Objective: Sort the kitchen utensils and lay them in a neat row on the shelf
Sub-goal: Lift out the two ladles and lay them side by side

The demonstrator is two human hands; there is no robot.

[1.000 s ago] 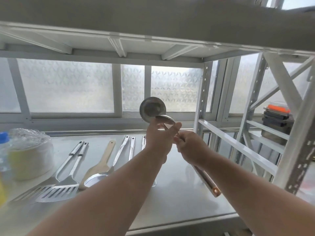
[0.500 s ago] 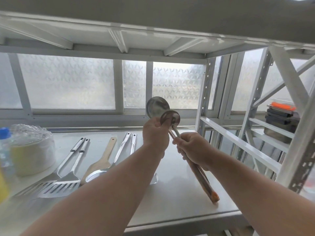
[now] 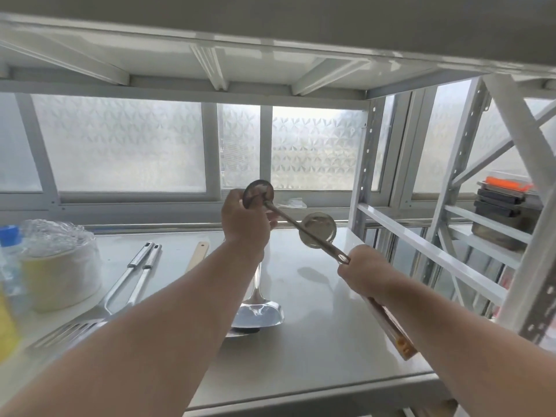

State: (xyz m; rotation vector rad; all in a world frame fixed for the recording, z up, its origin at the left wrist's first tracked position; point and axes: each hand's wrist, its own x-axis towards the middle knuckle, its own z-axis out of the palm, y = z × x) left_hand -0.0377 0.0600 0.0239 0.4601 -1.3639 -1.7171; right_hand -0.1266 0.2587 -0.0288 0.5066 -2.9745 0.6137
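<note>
Head view: left hand (image 3: 245,225) is raised mid-frame, fingers curled round the bowl end of a steel ladle (image 3: 258,194), its thin handle running down toward 4 o'clock to a hang-hole end just beside the right hand (image 3: 365,270). Right hand is closed round a second ladle (image 3: 317,229): round bowl sits up at 11 o'clock from the fist, wood-look handle w/ an orange tip (image 3: 403,350) sticks out at 5 o'clock, low over the shelf. The two ladles cross between the hands; can't tell if they touch. Step in hand, as I read it: sorting, i.e. splitting a pair of ladles so each can be laid down singly. Row so far lies at 8 to 9 o'clock from the left hand on the steel shelf (image 3: 325,341): two slotted turners (image 3: 132,284), a wooden spatula (image 3: 198,254) mostly hidden by the forearm, a solid steel turner (image 3: 258,311) w/ another utensil head partly under it. Next move prob. calls for lowering one ladle into the bare strip at 3 o'clock of the solid turner, handle pointing to the window like the rest, w/o knocking the row. Far left: wrapped white roll (image 3: 60,266), blue-capped bottle (image 3: 10,251). Far right on a side rack: stacked dark containers (image 3: 505,212). Writing/brands: none legible anywhere; bottle is too blurred to read.
</note>
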